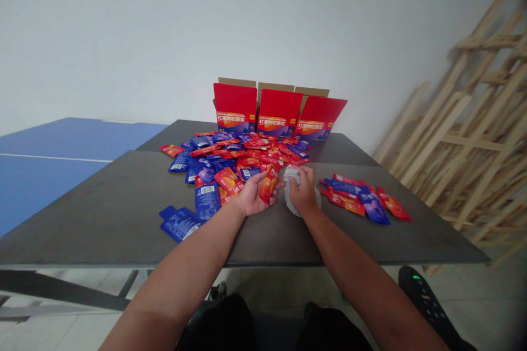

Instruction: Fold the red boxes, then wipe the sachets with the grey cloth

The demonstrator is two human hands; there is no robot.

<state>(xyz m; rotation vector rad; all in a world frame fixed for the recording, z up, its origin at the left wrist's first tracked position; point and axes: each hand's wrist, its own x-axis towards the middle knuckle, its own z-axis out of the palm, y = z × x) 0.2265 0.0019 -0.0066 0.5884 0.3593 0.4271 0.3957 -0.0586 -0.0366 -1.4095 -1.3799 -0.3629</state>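
Observation:
A red sachet (269,185) with an orange print rests in my left hand (254,196), the fingers curled round it. Close by on the right, my right hand (303,189) grips a crumpled grey-white cloth (292,173), part of which lies on the table under the hand. Beyond my hands spreads a big heap of red and blue sachets (251,149). One blue sachet (181,224) lies nearest the front edge at the left. To the right of my right hand is a smaller group of red and blue sachets (373,204).
Three red and blue cartons (279,112) with raised flaps stand in a row behind the heap on the dark table (123,203). A blue table (61,170) adjoins at the left. Wooden slat frames (461,120) lean at the right wall.

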